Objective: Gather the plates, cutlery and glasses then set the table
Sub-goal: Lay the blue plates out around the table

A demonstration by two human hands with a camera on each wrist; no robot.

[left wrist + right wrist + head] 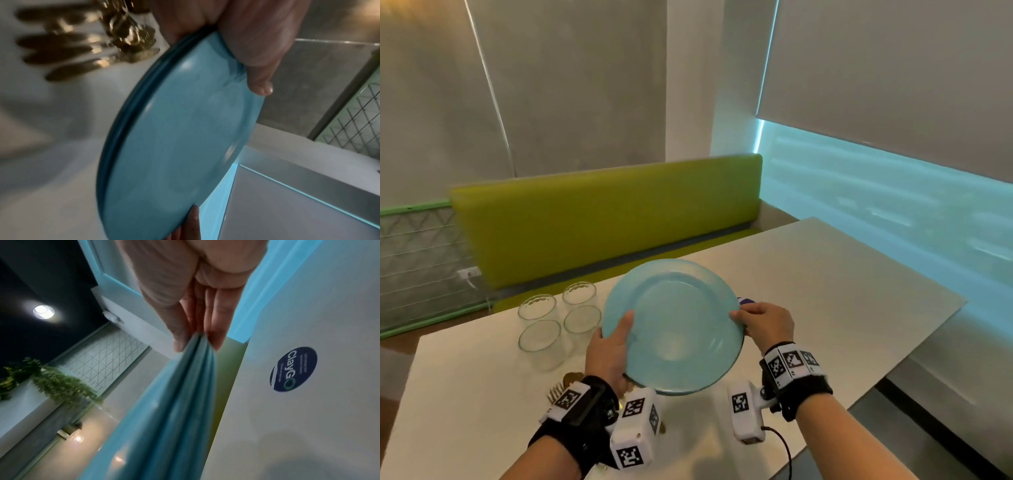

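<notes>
I hold a stack of light blue plates (674, 325) above the white table (825, 281), tilted toward me. My left hand (613, 346) grips the stack's left rim, thumb on top. My right hand (760, 325) pinches the right rim. The left wrist view shows the blue plates (179, 138) from the side, with two or more rims stacked, my thumb across the top face. In the right wrist view the plates (174, 410) appear edge-on between my thumb and fingers (218, 331). Gold cutlery (86, 42) lies on the table under my left wrist, partly hidden in the head view.
Several clear glasses (558, 318) stand on the table left of the plates. A green bench (606, 219) runs behind the table. A round dark blue sticker (294, 369) sits on the tabletop near my right hand. The table's right edge drops to a dark floor.
</notes>
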